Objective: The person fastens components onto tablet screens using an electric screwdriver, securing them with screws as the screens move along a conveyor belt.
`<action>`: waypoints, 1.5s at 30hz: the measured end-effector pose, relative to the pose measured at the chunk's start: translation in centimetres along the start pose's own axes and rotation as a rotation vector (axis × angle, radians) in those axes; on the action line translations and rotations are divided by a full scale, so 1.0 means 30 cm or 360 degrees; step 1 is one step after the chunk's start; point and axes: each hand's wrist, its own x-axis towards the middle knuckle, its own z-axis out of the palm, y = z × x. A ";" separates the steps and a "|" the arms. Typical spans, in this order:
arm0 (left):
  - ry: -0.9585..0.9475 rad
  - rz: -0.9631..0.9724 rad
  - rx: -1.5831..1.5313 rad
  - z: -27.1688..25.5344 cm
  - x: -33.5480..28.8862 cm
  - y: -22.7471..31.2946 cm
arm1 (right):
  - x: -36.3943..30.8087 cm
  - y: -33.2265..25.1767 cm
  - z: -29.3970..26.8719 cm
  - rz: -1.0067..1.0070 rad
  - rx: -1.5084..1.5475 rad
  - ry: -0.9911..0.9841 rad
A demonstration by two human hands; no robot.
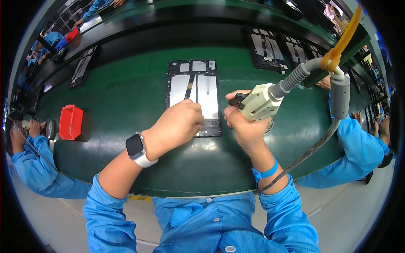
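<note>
An opened tablet [213, 90] lies in front of me, its white battery panels and black frame showing. My left hand [179, 122] rests over its lower left part with fingers curled together. Whatever those fingers may pinch is hidden beneath the hand. Just right of the tablet, my right hand [247, 122] is wrapped round a cream electric screwdriver [261, 102] with a black lever. The tool's grey cable hangs from a yellow-orange band [333, 59]. Partly hidden behind my right hand is a round dish [270, 125] of small metal pieces.
A red bin [71, 122] stands on the green bench [114, 105] at left. Other opened tablets lie at the back right [265, 48] and back left [84, 65]. The grey cable [303, 156] loops down past my right forearm. Co-workers in blue sit on both sides.
</note>
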 end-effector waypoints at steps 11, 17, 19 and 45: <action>0.0722 0.0089 0.0238 0.113 -0.159 -0.009 | 0.121 -0.043 -0.174 0.0006 0.0148 0.0163; 0.0914 -0.0238 0.0564 0.036 -0.060 -0.233 | 0.135 -0.007 -0.258 0.0004 0.0026 0.0261; 0.0953 -0.0386 0.0694 0.000 -0.032 -0.335 | 0.141 0.010 -0.261 -0.0007 0.0022 0.0272; 0.1023 -0.0057 0.0122 0.133 0.279 -0.122 | 0.141 -0.055 -0.359 -0.0042 -0.0164 0.0264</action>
